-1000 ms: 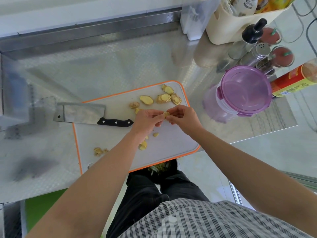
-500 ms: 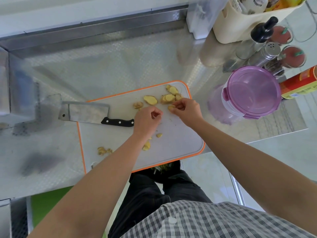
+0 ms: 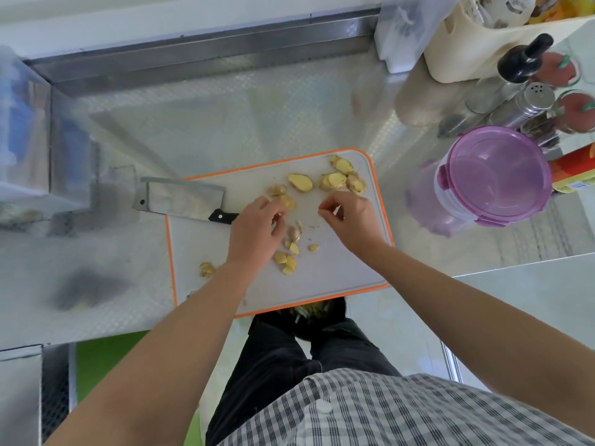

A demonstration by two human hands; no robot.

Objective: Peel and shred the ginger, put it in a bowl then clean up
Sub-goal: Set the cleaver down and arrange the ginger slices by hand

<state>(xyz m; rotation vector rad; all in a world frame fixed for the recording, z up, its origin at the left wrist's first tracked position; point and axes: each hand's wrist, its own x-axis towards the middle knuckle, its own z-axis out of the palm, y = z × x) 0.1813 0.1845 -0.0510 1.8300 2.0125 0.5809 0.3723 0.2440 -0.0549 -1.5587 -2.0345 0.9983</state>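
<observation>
I'm looking down on a stainless steel bench (image 3: 225, 123) with a fine dimpled pattern; bright light glares off it in pale streaks. A raised steel ledge (image 3: 209, 49) runs along its far edge, with a white wall (image 3: 161, 14) above. Below the near edge I see pale glossy floor (image 3: 402, 317), a green patch (image 3: 106, 358) at lower left, and a dark metal grate (image 3: 54, 381) beside it.

a patterned steel counter (image 3: 225, 117) is recorded. an orange-edged cutting board (image 3: 338, 268) is laid flat on it at the near edge. a purple-lidded container (image 3: 492, 175) is stood to its right; a metal shaker (image 3: 528, 104), beige bin (image 3: 467, 59) and clear box (image 3: 405, 30) are set behind.
</observation>
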